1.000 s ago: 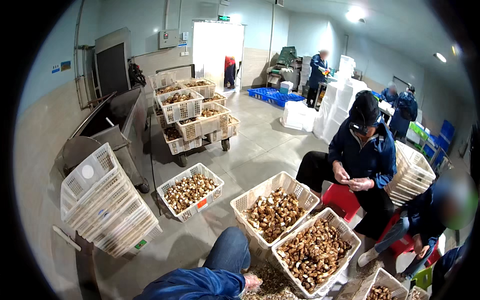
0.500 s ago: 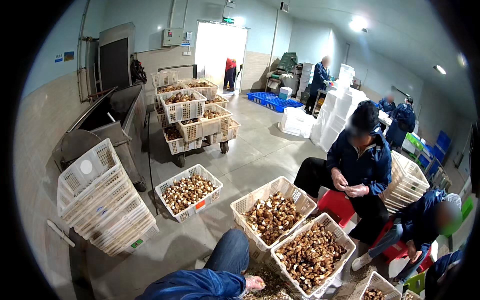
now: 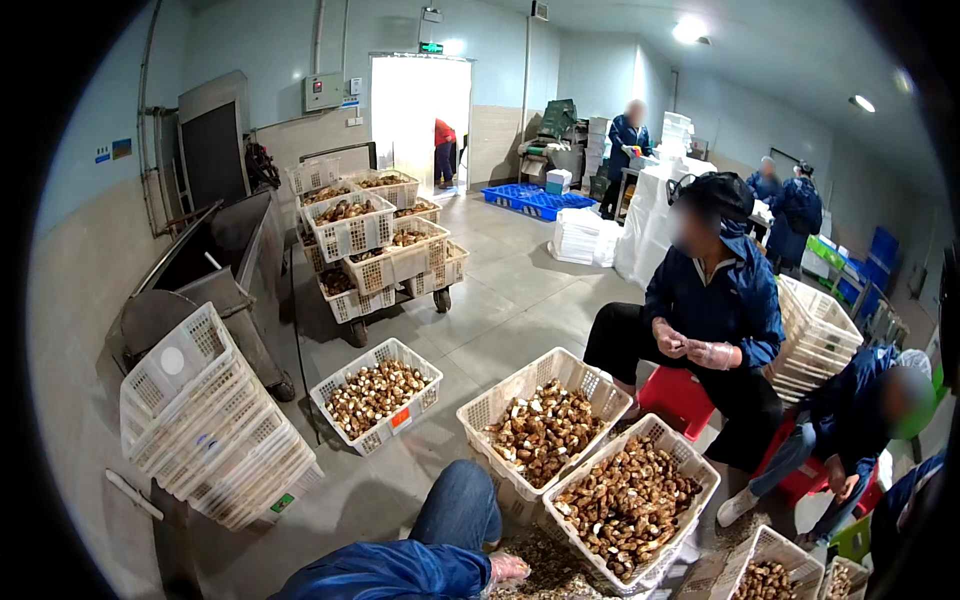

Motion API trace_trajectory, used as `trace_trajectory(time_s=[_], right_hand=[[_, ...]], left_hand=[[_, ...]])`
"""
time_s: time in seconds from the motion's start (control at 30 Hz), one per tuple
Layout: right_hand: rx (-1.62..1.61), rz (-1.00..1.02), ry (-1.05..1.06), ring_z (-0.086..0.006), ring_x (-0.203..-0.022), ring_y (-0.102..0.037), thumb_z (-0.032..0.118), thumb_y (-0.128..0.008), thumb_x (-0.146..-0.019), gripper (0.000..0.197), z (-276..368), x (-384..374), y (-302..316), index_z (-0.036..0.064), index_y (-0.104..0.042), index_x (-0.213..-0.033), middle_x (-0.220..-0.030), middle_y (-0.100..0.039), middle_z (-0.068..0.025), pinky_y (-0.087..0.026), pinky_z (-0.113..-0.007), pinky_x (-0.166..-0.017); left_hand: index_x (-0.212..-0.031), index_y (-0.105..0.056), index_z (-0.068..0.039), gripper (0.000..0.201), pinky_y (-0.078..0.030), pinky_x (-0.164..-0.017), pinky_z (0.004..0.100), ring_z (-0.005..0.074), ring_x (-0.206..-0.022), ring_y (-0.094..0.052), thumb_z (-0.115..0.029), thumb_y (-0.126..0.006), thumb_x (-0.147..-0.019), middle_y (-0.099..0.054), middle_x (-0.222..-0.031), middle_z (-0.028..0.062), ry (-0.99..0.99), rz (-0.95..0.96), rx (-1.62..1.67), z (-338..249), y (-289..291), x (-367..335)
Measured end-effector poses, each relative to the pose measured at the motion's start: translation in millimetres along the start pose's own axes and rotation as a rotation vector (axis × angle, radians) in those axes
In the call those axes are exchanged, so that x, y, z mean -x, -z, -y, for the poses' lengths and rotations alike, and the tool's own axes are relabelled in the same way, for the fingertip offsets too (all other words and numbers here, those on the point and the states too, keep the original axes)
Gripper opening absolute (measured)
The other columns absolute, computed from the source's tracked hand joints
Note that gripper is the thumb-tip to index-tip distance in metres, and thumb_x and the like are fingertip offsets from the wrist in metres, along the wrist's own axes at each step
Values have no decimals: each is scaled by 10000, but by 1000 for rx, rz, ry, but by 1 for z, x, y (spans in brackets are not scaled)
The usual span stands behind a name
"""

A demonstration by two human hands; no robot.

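My left hand (image 3: 508,570), in a clear plastic glove, comes in at the lower edge from a blue sleeve (image 3: 385,572). Its fingers look bent together; whatever they may hold is too small to make out. Just beyond it, brown scraps (image 3: 548,562) litter the floor. Closest on the right stands a white crate (image 3: 712,477) heaped with brown mushrooms (image 3: 628,505). Behind that, another white crate (image 3: 478,418) holds mushrooms with pale stems (image 3: 545,430). My bent knee in jeans (image 3: 462,500) is beside the hand. My right hand is out of the picture.
A third mushroom crate (image 3: 432,398) sits on the floor ahead. Stacked crates (image 3: 225,430) lean at left. A wheeled cart (image 3: 380,265) carries filled crates. On the right, a gloved co-worker (image 3: 715,290) sits on a red stool (image 3: 676,402), with another person (image 3: 850,430) beyond.
The view has shifted slightly. My left hand stays low by the scraps, its fingers turned a little. The seated co-worker's head and hands have moved a little.
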State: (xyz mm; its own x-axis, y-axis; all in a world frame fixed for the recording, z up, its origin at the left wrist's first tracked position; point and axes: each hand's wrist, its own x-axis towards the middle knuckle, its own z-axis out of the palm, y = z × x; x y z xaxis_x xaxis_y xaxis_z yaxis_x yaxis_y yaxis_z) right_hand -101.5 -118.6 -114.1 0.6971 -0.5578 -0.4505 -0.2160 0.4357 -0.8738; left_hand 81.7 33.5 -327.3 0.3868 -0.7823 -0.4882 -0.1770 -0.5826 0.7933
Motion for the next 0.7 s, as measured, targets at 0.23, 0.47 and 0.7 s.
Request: trace_trajectory(time_s=[0.23, 0.47, 0.7], right_hand=[[-35, 41, -24, -129, -923, -547, 177, -601, -920, 250, -6, 4, -8, 45, -603, -1132, -1025, -617, -31, -444, -272, -836], [-47, -2, -18, -131, -932, -552, 177, -600, -921, 265, -10, 0, 7, 44, -606, -1150, -1039, -622, -34, -447, -273, -844], [-99, 5, -37, -133, -942, -556, 177, -599, -922, 280, -23, 2, 9, 43, -608, -1168, -1053, -627, -37, -451, -273, -852]], left_hand=[[-1125, -636, -155, 413, -456, -645, 325, 164, -715, -604, -417, -611, -806, -664, -858, 64, -55, -12, 9, 13, 4, 21], [-927, -644, -130, 300, -420, -608, 343, 162, -671, -567, -408, -586, -830, -609, -728, 37, 63, 168, 114, -2, 4, 21], [-1108, -596, -139, 269, -344, -564, 225, 56, -643, -456, -320, -577, -910, -508, -687, -46, 314, 105, 675, -6, 0, 50]])
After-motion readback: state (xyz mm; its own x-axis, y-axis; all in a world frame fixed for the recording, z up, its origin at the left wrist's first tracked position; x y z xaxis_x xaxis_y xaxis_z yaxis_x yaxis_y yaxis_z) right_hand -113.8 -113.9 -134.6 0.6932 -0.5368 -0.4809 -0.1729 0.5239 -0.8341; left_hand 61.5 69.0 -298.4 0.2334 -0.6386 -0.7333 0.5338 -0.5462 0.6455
